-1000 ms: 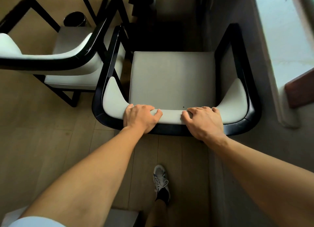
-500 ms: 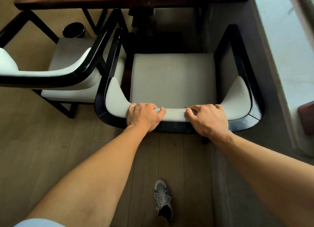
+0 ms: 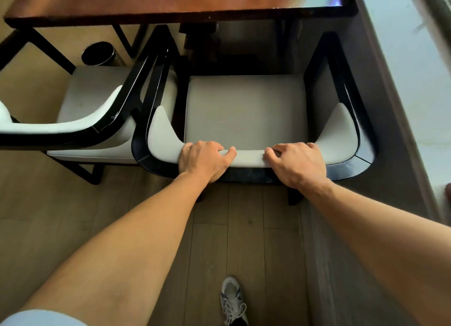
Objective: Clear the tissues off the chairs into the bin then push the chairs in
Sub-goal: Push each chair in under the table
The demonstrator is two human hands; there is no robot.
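Observation:
A black-framed chair (image 3: 246, 111) with a pale grey seat stands right in front of me, its front under the edge of the brown wooden table (image 3: 170, 3). My left hand (image 3: 203, 161) and my right hand (image 3: 299, 163) both grip the padded top of its backrest, thumbs on the inner side. The seat is bare, with no tissue on it. A second matching chair (image 3: 92, 120) stands to the left, turned at an angle, its seat bare too. A small black round bin (image 3: 98, 53) sits on the floor beyond that chair, beside the table legs.
A dark skirting and a pale wall (image 3: 410, 81) run close along the right side of the gripped chair. Black table legs (image 3: 48, 52) cross at the far left. My shoe (image 3: 231, 299) is on the wooden plank floor behind the chair.
The gripped chair has slid forward toward the table, and more of the tabletop has come into view. Both hands have kept their hold on the backrest. My foot has fallen further behind.

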